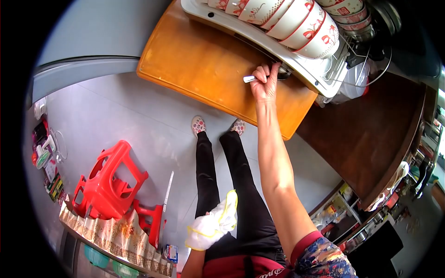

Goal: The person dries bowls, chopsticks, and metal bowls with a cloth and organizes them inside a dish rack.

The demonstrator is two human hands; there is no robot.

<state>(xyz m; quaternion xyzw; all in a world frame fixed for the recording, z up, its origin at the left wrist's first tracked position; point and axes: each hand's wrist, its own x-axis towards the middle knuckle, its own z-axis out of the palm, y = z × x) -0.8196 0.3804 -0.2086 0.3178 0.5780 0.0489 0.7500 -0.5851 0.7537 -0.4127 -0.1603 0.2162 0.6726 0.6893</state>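
My right hand (265, 82) is over the wooden table (199, 60), beside the edge of a white dish rack (306, 69). Its fingers are closed round a utensil with a pale handle end (249, 79) sticking out to the left. A dark, shiny round part lies just right of the fingertips, partly under the rack's edge. My left hand (202, 218) is low in front of my legs, mostly covered by a white cloth (211, 227) with yellow edging, which it holds.
Stacked white bowls (301, 28) with red patterns fill the rack. Red plastic stools (116, 180) stand at the lower left near a cloth-covered cabinet (111, 231). A dark brown tabletop (361, 134) is at the right, shelves below it. My feet are by the wooden table.
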